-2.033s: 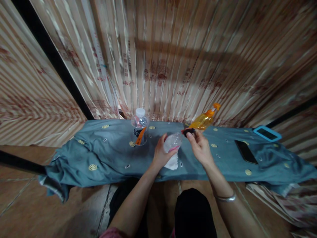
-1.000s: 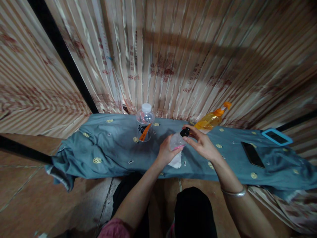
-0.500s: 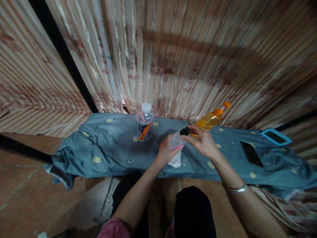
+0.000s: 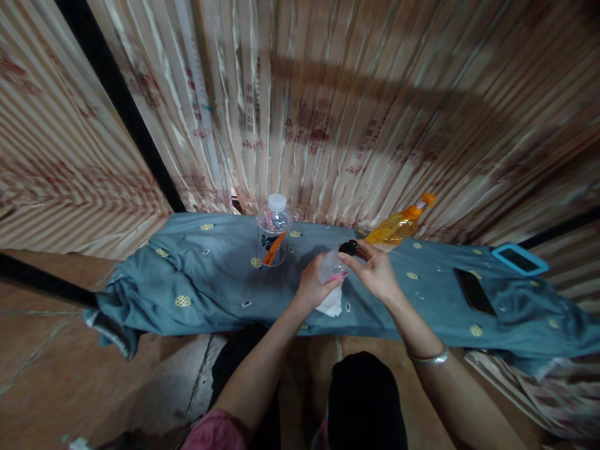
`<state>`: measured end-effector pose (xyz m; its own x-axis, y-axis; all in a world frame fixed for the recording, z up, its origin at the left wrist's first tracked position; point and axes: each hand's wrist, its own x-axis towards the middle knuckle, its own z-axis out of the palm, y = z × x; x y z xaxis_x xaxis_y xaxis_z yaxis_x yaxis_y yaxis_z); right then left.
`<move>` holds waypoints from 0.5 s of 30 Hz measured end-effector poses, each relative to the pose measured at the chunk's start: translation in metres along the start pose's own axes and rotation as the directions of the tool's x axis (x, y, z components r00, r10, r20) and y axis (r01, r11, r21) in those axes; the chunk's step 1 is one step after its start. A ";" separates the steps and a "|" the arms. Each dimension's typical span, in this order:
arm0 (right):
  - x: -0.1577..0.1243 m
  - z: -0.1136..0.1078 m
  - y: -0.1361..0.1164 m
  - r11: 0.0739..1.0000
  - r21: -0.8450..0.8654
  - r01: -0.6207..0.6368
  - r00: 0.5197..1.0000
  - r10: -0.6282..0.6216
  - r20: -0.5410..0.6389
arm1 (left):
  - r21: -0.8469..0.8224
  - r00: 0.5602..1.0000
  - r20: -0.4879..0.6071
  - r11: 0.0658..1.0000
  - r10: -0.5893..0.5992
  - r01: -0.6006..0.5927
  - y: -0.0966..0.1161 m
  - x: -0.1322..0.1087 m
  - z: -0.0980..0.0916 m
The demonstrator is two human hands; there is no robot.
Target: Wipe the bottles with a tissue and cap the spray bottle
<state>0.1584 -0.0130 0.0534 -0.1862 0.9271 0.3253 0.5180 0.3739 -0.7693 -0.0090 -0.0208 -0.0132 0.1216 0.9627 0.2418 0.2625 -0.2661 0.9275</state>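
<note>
My left hand (image 4: pixel 313 282) is wrapped round a small clear bottle (image 4: pixel 332 265) with a pink mark low on its side. The bottle leans to the right. On its neck end sits a black cap (image 4: pixel 347 248), and the thumb and fingers of my right hand (image 4: pixel 377 270) are closed on that cap. Whether the cap is loose or fixed I cannot tell. Below the bottle a white tissue (image 4: pixel 332 304) shows, partly hidden by my left hand. Just behind my right hand an orange pump bottle (image 4: pixel 396 228) lies tilted on the cloth.
A large clear bottle (image 4: pixel 274 234) with a white lid and an orange-black label stands to the left. On the right lie a dark phone (image 4: pixel 473 291) and a blue-framed object (image 4: pixel 520 259). The grey-blue cloth (image 4: pixel 210 269) covers a narrow bench before a striped curtain (image 4: pixel 319 94).
My right hand and forearm have shifted left and turned a little, still gripping the black cap. The left hand and the bottle have hardly moved.
</note>
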 end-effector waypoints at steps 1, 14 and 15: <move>0.000 0.000 -0.001 1.000 0.005 -0.001 1.000 0.001 0.008 | 0.000 1.000 0.002 1.000 -0.001 0.001 0.000 0.000 0.000; 0.016 -0.028 -0.012 0.988 0.149 -0.047 0.956 0.002 0.292 | -0.004 1.000 0.016 1.000 0.014 -0.014 0.000 0.000 -0.002; 0.015 -0.026 -0.009 0.987 0.152 -0.049 0.964 0.007 0.267 | -0.005 1.000 0.016 1.000 0.014 -0.014 0.000 0.000 -0.002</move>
<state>0.1729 -0.0029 0.0797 -0.3990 0.9027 0.1612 0.3938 0.3275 -0.8589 -0.0112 -0.0211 -0.0124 0.1404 0.9580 0.2502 0.2559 -0.2792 0.9255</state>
